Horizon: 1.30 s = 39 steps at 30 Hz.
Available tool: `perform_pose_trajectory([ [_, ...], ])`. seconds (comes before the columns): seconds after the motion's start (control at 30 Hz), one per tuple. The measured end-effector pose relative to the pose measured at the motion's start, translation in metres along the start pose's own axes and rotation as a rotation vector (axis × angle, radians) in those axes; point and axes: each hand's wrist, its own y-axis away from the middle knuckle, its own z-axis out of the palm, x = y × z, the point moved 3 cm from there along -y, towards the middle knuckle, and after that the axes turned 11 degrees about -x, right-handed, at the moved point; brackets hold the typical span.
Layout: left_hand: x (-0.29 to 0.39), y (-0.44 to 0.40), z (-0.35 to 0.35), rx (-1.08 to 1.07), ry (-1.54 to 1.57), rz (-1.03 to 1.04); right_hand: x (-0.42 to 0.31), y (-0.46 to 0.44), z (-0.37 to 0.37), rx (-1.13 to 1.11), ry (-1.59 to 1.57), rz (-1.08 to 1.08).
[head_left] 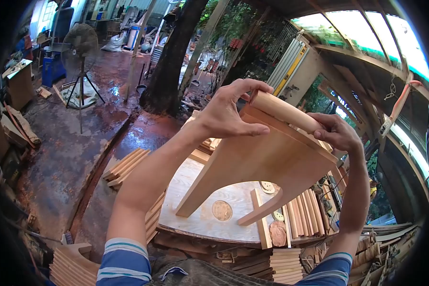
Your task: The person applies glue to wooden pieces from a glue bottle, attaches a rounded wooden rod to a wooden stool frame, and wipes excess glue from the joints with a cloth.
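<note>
A wooden panel (267, 157) with an arched cutout stands upright on its two legs on a pale worktable (202, 229). Along its top edge lies a rounded wooden rail (286, 112). My left hand (229, 112) has its fingertips on the rail's left end, with the thumb stretched apart near the panel's face. At the rail's right end my right hand (338, 132) grips it between thumb and fingers. A narrow wooden strip (261, 219) lies on the table beside the panel's right leg.
Stacked wooden slats (305, 212) lie right of the panel, and more slats (128, 164) are left of the table. Cut wooden pieces (71, 267) sit at the lower left. A standing fan (81, 47) and a tree trunk (171, 57) are farther back.
</note>
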Motion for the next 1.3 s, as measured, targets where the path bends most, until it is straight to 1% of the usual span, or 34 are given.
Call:
perform_pose_trajectory([
  [0.07,-0.001,0.000,0.002,0.026,0.019,0.027,-0.002,0.001,-0.005,-0.029,0.007,0.052],
  [0.17,0.000,0.001,0.000,0.051,-0.004,0.060,0.004,-0.002,-0.013,-0.024,0.081,0.044],
  [0.23,0.003,0.001,-0.002,-0.019,-0.071,0.010,-0.004,-0.003,-0.018,-0.026,0.106,0.056],
  [0.37,-0.001,0.002,-0.002,-0.010,-0.077,-0.010,-0.007,-0.004,-0.027,-0.044,0.168,0.086],
  [0.5,-0.004,0.002,0.002,0.018,-0.018,-0.008,-0.012,-0.006,-0.033,-0.060,0.143,0.099],
  [0.57,-0.007,0.002,0.001,0.031,0.002,-0.006,-0.017,-0.006,-0.037,-0.042,0.025,0.107],
  [0.6,-0.009,0.002,0.001,0.039,0.014,0.012,-0.020,-0.008,-0.039,-0.047,0.062,0.062],
  [0.63,-0.010,0.001,0.002,0.046,0.027,0.032,-0.022,-0.009,-0.039,-0.049,0.061,0.063],
  [0.7,-0.012,0.000,0.003,0.054,0.058,0.020,-0.027,-0.009,-0.041,-0.033,0.130,0.115],
  [0.8,-0.019,0.002,0.006,0.069,0.140,0.007,-0.028,-0.011,-0.046,-0.057,0.165,0.114],
  [0.83,-0.022,0.002,0.009,0.077,0.195,0.008,-0.033,-0.011,-0.047,-0.058,0.164,0.113],
  [0.87,-0.023,0.002,0.012,0.076,0.196,0.007,-0.039,-0.011,-0.047,-0.067,0.128,0.160],
  [0.9,-0.024,0.001,0.015,0.125,0.249,0.023,-0.042,-0.012,-0.047,-0.076,0.095,0.206],
  [0.93,-0.024,0.002,0.015,0.177,0.302,0.040,-0.042,-0.013,-0.048,-0.079,0.099,0.207],
  [0.97,-0.024,0.003,0.016,0.184,0.304,0.041,-0.038,-0.013,-0.048,-0.083,0.047,0.211],
  [1.0,-0.024,0.003,0.016,0.180,0.336,0.031,-0.035,-0.013,-0.047,-0.087,-0.003,0.214],
  [1.07,-0.021,0.006,0.016,0.181,0.367,0.025,-0.027,-0.013,-0.046,-0.076,0.018,0.216],
  [1.13,-0.019,0.007,0.016,0.105,0.413,-0.011,-0.022,-0.014,-0.048,-0.077,0.050,0.203],
  [1.17,-0.018,0.008,0.016,0.111,0.415,-0.007,-0.023,-0.015,-0.049,-0.079,0.057,0.205],
  [1.23,-0.017,0.008,0.017,0.123,0.422,0.006,-0.029,-0.017,-0.051,-0.090,0.058,0.135],
  [1.3,-0.016,0.009,0.018,0.142,0.438,0.021,-0.039,-0.016,-0.054,-0.093,0.102,0.156],
])
